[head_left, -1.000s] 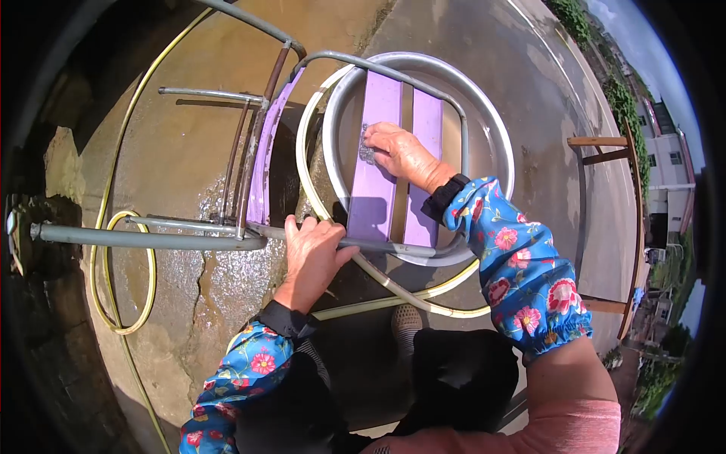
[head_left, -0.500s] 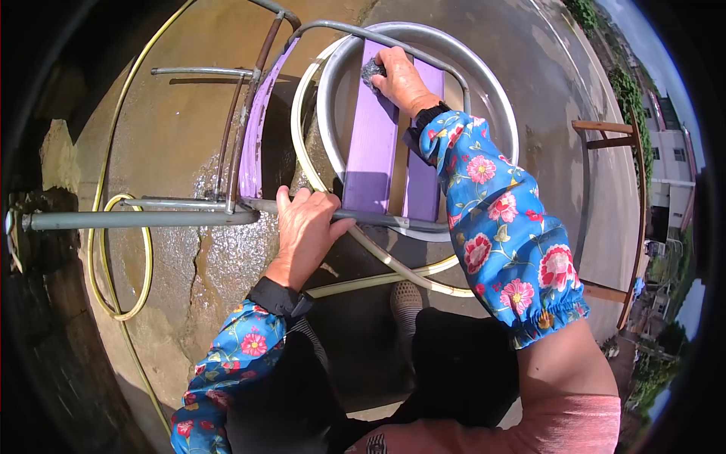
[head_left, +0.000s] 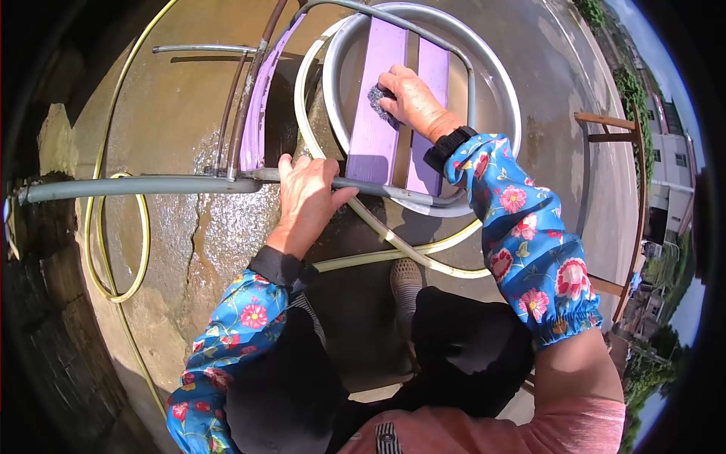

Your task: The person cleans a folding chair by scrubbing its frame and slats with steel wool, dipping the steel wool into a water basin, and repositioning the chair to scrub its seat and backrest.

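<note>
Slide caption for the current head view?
Left hand gripping a grey metal frame, right hand holding a scrubber against a purple slat above a metal basin.

Wooden frame (head_left: 643,189) — pale building (head_left: 668,145) beyond

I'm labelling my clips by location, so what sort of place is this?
Probably an outdoor yard: wet, hard ground, a hose lying on it, and buildings under open sky.

no readable text, label, brand, number or sign, nothing legible on purple slats (head_left: 370,140) or metal basin (head_left: 514,110), striped patch (head_left: 388,439) on pink top (head_left: 461,431) too small to make out, distant buildings (head_left: 674,155) likewise
</note>
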Motion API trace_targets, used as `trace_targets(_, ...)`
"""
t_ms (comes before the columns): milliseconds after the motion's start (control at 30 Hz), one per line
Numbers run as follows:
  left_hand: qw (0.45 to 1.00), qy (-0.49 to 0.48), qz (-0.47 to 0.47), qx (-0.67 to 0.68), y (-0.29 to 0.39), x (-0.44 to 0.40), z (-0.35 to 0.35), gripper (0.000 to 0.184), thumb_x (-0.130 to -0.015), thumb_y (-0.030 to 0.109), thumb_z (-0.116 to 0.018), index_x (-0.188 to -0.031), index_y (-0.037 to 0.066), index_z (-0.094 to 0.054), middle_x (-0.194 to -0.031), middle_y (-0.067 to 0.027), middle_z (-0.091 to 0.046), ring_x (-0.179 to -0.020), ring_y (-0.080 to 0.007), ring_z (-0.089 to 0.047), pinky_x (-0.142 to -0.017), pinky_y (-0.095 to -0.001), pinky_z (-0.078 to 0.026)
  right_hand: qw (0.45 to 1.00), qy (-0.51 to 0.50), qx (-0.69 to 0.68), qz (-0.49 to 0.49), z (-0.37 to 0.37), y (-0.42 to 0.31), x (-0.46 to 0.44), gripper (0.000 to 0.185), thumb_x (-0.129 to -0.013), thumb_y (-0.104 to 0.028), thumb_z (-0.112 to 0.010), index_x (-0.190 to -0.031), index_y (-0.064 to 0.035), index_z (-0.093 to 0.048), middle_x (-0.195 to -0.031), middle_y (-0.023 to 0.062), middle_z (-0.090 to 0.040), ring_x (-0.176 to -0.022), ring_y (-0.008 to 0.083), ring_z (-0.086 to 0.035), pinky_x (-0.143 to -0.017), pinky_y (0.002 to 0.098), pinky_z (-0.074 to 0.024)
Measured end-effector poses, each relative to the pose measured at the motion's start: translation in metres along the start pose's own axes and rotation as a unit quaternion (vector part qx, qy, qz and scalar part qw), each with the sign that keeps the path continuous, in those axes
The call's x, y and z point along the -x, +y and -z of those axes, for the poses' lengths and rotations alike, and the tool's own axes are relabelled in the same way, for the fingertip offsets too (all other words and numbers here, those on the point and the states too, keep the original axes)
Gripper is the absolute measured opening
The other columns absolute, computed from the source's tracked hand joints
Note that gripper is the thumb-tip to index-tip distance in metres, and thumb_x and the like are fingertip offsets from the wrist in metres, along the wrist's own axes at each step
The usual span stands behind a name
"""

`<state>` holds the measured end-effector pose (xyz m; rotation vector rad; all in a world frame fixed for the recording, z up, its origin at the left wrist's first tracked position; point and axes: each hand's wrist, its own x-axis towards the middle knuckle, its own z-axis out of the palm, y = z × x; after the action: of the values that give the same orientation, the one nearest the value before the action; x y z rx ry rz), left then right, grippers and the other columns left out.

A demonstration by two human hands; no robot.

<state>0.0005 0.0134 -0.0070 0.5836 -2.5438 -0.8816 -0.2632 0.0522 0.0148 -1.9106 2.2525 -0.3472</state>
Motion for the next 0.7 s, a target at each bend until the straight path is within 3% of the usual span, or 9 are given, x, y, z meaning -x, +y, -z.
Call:
trace_targets(67,1.0,0.002,0.003,-0.001,0.0,-0.002,-0.001,0.032,-0.062,0.024,-0.085,-0.077,0.008,-0.061,-0.07,-0.006,-0.061,-0.075,-0.0274,-0.056,-0.082,-0.0469,-0.035,1.0,-0.002,-0.029,0.003,-0.005,-0.017,0.01,0.018,-0.073,-0.011,-0.071,-0.086,-0.004,-0.06,-0.092,0.0163,-0.055,-0.093,0.0377,-0.055,-0.083,0.0453,-0.0449)
trace_targets(133,1.0,0.003,0.01,0.0,-0.002,-0.002,-0.001,0.032,-0.062,0.024,-0.085,-0.077,0.008,-0.061,-0.07,-0.0059,-0.061,-0.075,-0.0272,-0.055,-0.083,-0.0472,-0.035,0.993,-0.077,-0.047,0.071,-0.011,-0.057,0.038,0.024,-0.068,-0.007,-0.074,-0.087,-0.0051,-0.06,-0.094,0.014,-0.054,-0.096,0.0353,-0.054,-0.084,0.0444,-0.044)
trace_targets(200,1.0,0.013,0.0,-0.007,-0.001,0.0,-0.004,0.034,-0.061,0.024,-0.086,-0.077,0.008,-0.061,-0.069,-0.0056,-0.061,-0.074,-0.0269,-0.055,-0.084,-0.0482,-0.035,0.984,-0.082,-0.096,0.123,-0.01,-0.067,0.054,0.024,-0.065,-0.006,-0.072,-0.08,-0.004,-0.053,-0.088,0.0149,-0.05,-0.092,0.0345,-0.052,-0.083,0.0433,-0.0427)
trace_targets(300,1.0,0.019,-0.005,0.001,-0.001,0.0,-0.005,0.034,-0.061,0.025,-0.086,-0.077,0.009,-0.061,-0.069,-0.0051,-0.061,-0.074,-0.0267,-0.055,-0.085,-0.049,-0.035,0.98,-0.121,-0.104,0.117,-0.003,-0.056,0.04,0.024,-0.067,-0.008,-0.072,-0.081,-0.0036,-0.053,-0.088,0.0145,-0.05,-0.093,0.0344,-0.052,-0.083,0.0427,-0.0428)
trace_targets(433,1.0,0.003,-0.015,-0.014,-0.003,0.001,-0.005,0.035,-0.063,0.026,-0.084,-0.079,0.008,-0.06,-0.071,-0.006,-0.06,-0.076,-0.0266,-0.055,-0.084,-0.0465,-0.034,1.0,-0.014,0.024,-0.006,0.003,0.004,-0.008,0.024,-0.076,-0.012,-0.072,-0.092,-0.0014,-0.058,-0.091,0.0168,-0.055,-0.092,0.0375,-0.056,-0.082,0.0442,-0.046)
trace_targets(533,1.0,0.003,-0.004,-0.014,0.001,0.001,-0.004,0.034,-0.063,0.027,-0.084,-0.079,0.008,-0.06,-0.071,-0.0063,-0.061,-0.077,-0.0269,-0.056,-0.085,-0.0472,-0.034,0.998,0.012,0.045,0.032,-0.007,-0.009,0.004,0.022,-0.075,-0.012,-0.07,-0.087,-0.0014,-0.056,-0.089,0.0171,-0.054,-0.09,0.0376,-0.055,-0.081,0.0446,-0.0456)
trace_targets(633,1.0,0.009,-0.006,-0.01,0.0,-0.002,0.0,0.031,-0.064,0.023,-0.084,-0.078,0.008,-0.062,-0.071,-0.0052,-0.061,-0.074,-0.027,-0.055,-0.082,-0.0463,-0.035,0.98,-0.122,-0.048,0.153,-0.007,-0.062,0.061,0.018,-0.07,-0.008,-0.069,-0.08,-0.0047,-0.055,-0.089,0.0125,-0.05,-0.091,0.0319,-0.053,-0.081,0.0427,-0.0431)
trace_targets(700,1.0,-0.001,-0.002,-0.009,0.0,0.0,-0.002,0.031,-0.064,0.024,-0.084,-0.077,0.008,-0.061,-0.07,-0.0059,-0.061,-0.074,-0.0275,-0.055,-0.082,-0.0458,-0.035,0.976,-0.155,-0.058,0.139,0.002,-0.061,0.065,0.023,-0.069,-0.006,-0.07,-0.089,-0.0069,-0.06,-0.093,0.0104,-0.052,-0.095,0.0318,-0.054,-0.083,0.0421,-0.0444)
